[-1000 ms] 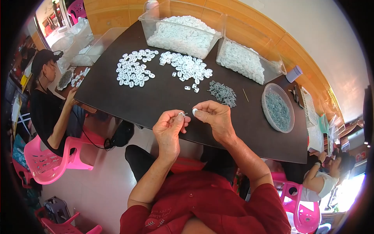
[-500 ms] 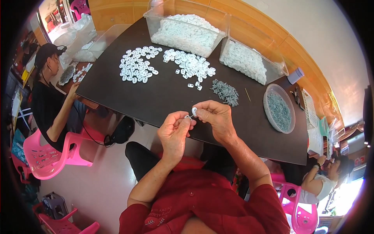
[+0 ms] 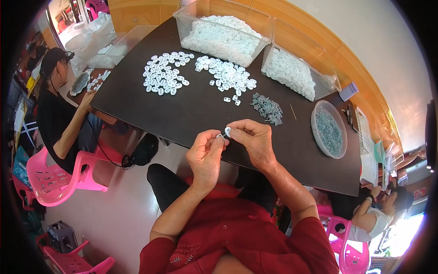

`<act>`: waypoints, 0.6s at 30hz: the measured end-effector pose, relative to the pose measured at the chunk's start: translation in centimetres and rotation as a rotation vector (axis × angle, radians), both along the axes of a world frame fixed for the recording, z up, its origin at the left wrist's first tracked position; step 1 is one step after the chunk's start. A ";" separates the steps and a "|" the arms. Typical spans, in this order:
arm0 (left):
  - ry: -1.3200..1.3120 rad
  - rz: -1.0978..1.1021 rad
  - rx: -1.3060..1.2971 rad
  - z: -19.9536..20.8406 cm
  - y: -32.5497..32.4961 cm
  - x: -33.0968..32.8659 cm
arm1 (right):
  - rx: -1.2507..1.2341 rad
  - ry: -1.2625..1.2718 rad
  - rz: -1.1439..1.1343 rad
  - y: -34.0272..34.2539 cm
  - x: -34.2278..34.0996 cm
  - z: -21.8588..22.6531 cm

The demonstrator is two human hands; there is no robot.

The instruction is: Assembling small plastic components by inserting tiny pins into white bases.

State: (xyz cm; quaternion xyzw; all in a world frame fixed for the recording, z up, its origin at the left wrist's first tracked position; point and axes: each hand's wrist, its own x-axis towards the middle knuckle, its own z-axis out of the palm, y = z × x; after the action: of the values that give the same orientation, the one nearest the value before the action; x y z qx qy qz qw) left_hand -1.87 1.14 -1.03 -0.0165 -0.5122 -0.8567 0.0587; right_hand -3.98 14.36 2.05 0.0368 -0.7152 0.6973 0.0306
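Note:
Above the table's near edge, my left hand (image 3: pixel 204 160) pinches a small white plastic piece (image 3: pixel 220 136) between thumb and forefinger. Close against it, my right hand (image 3: pixel 255 142) grips a white oval piece (image 3: pixel 227 130) by its side. The two pieces nearly meet; whether they are joined is too small to tell. Beyond my hands lie a spread of white oval pieces with holes (image 3: pixel 160 84), a heap of smaller white pieces (image 3: pixel 230 75) and a pile of grey pins (image 3: pixel 268 109). A thin stick (image 3: pixel 293 112) rests right of the pins.
Two clear bins, one (image 3: pixel 248 58) left of the other (image 3: pixel 321 94), hold white pieces along the back. A round tub (image 3: pixel 315 138) of grey pins, a purple cup (image 3: pixel 349 91) and pliers (image 3: pixel 349 116) stand right. People sit at left (image 3: pixel 57 114) and right (image 3: pixel 378 219).
Both hands keep nearly the same pose, and the oval piece in my right hand has tilted slightly. The view has shifted a little, so the table's contents appear farther right.

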 end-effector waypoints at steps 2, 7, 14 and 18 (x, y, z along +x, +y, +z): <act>0.014 0.003 0.005 -0.1 -0.1 0.0 | 0.080 0.002 0.002 -0.1 0.1 0.2; 0.006 0.027 -0.019 0.0 0.1 0.1 | 0.088 0.019 -0.008 -0.2 0.1 0.1; 0.016 0.019 0.014 -0.1 0.2 0.1 | 0.018 0.022 0.027 -0.7 0.1 0.2; 0.020 0.018 0.007 -0.3 0.3 0.1 | 0.162 0.089 -0.032 -0.8 0.3 -0.3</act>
State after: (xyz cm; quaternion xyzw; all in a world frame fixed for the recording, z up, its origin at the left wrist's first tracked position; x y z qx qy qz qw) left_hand -1.76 1.45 -1.37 -0.0203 -0.5088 -0.8577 0.0716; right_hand -3.71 13.57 1.76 0.0586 -0.7676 0.6344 0.0704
